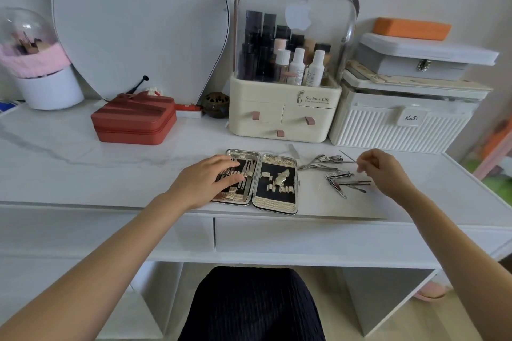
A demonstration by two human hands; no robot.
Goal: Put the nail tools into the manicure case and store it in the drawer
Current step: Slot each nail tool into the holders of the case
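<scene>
Resting flat with straight fingers, our left hand lies on the left half of the open case, which sits near the front edge of the desk, above the shut drawer. Several tools are already strapped in under that hand. Our right hand hovers over the loose tools just right of the case, fingertips drawn together; whether they pinch anything, we cannot tell. Bare desktop stretches left of the case up to the red box.
</scene>
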